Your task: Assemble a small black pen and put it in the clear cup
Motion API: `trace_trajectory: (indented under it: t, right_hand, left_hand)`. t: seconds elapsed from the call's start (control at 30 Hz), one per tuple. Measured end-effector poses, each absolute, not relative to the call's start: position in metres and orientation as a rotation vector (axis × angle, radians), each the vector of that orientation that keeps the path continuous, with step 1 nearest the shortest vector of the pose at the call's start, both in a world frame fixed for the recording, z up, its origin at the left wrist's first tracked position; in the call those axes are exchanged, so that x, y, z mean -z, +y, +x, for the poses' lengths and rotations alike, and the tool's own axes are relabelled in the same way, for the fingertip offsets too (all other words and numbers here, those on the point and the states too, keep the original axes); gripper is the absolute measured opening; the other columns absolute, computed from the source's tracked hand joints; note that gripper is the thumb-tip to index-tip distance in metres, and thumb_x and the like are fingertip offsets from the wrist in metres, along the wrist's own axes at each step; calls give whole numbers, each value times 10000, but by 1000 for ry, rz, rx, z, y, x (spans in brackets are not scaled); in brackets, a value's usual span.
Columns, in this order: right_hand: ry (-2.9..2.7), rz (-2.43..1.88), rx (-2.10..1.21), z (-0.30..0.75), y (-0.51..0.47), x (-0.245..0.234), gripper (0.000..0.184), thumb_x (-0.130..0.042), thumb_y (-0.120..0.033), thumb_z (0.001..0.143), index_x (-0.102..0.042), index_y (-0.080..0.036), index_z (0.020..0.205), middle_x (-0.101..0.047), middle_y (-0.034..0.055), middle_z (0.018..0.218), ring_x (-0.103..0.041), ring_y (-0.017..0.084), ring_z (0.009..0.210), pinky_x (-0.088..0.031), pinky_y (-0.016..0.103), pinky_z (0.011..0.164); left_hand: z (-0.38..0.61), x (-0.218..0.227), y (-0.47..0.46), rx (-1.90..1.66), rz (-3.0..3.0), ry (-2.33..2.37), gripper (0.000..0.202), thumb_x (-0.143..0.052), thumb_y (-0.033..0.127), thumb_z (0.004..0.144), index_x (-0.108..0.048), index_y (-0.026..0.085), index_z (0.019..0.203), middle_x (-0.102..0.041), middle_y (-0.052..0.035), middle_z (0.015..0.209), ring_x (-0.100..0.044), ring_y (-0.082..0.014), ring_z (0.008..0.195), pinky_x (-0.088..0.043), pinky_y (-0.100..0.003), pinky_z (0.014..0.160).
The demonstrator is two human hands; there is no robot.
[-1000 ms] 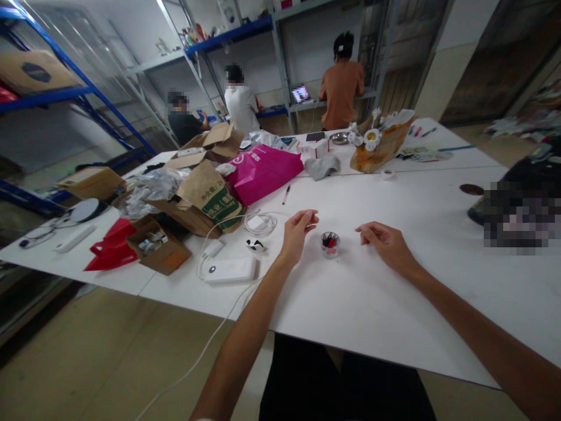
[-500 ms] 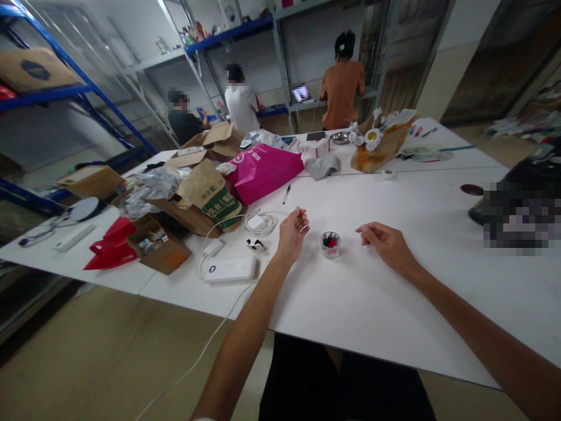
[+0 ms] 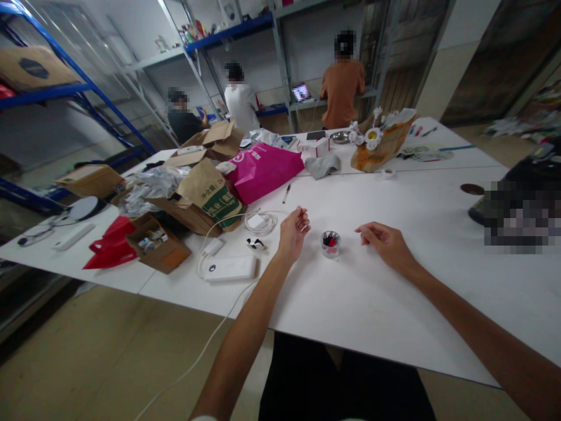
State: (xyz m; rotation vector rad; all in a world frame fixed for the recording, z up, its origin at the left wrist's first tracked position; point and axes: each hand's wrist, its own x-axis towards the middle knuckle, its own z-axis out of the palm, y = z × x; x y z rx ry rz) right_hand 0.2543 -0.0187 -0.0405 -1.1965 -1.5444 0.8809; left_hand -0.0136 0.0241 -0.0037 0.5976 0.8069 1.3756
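Observation:
A small clear cup [image 3: 330, 243] with red and black bits inside stands on the white table [image 3: 363, 292], between my hands. My left hand [image 3: 293, 233] hovers just left of the cup, fingers curled together in a pinch; something thin may be between the fingertips, too small to name. My right hand [image 3: 385, 245] rests on the table to the right of the cup, fingers loosely curled with thumb against forefinger, and nothing shows in it.
Left of my hands lie a white power bank [image 3: 231, 269], a coiled white cable [image 3: 260, 223], brown boxes [image 3: 205, 199], a red bag [image 3: 111, 244] and a pink bag [image 3: 263, 169]. A pen [image 3: 286, 193] lies beyond. Three people stand at the shelves [image 3: 245, 35] behind.
My left hand drew back a little from the cup and curled its fingers tighter, palm turning up. My right hand has barely moved.

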Motion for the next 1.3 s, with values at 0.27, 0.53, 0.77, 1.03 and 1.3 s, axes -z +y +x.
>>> trace_trajectory:
  t: [0.27, 0.53, 0.77, 1.03, 1.3]
  right_hand:
    - [-1549, -1187, -889, 256, -16, 47, 538, -653, -706, 1008, -794, -187, 994, -692, 40, 792, -625, 175, 755, -473, 325, 737]
    - [-1546, -1190, -892, 257, -16, 47, 548, -653, -719, 1001, -796, -190, 1008, -683, 38, 777, -614, 175, 742, -460, 325, 705]
    - [-1540, -1212, -886, 256, -18, 42, 564, -665, -737, 982, -793, -189, 1005, -702, 52, 802, -624, 187, 765, -478, 333, 726]
    - [-1537, -1224, -881, 254, -19, 38, 580, -661, -755, 974, -795, -191, 989, -676, 41, 763, -617, 176, 724, -469, 316, 679]
    - [-1546, -1232, -857, 255, -20, 36, 587, -659, -765, 969, -787, -192, 974, -683, 40, 774, -605, 170, 712, -458, 316, 671]
  left_hand:
    - [-13, 6, 24, -1373, 596, 791, 290, -879, 385, 865, -721, 157, 950, -638, 26, 804, -570, -66, 682, -446, -226, 686]
    - [-13, 4, 22, -1367, 602, 791, 280, -873, 382, 875, -713, 163, 942, -637, 26, 803, -573, -69, 683, -444, -231, 695]
    - [-14, 3, 22, -1380, 593, 787, 281, -869, 383, 870, -707, 163, 938, -632, 26, 802, -564, -71, 688, -441, -226, 692]
    - [-14, 2, 23, -1382, 593, 788, 261, -853, 375, 885, -708, 165, 939, -622, 26, 802, -561, -71, 690, -436, -228, 699]
    - [-15, 4, 24, -1385, 610, 797, 281, -870, 396, 877, -708, 173, 930, -631, 20, 804, -570, -76, 689, -440, -233, 696]
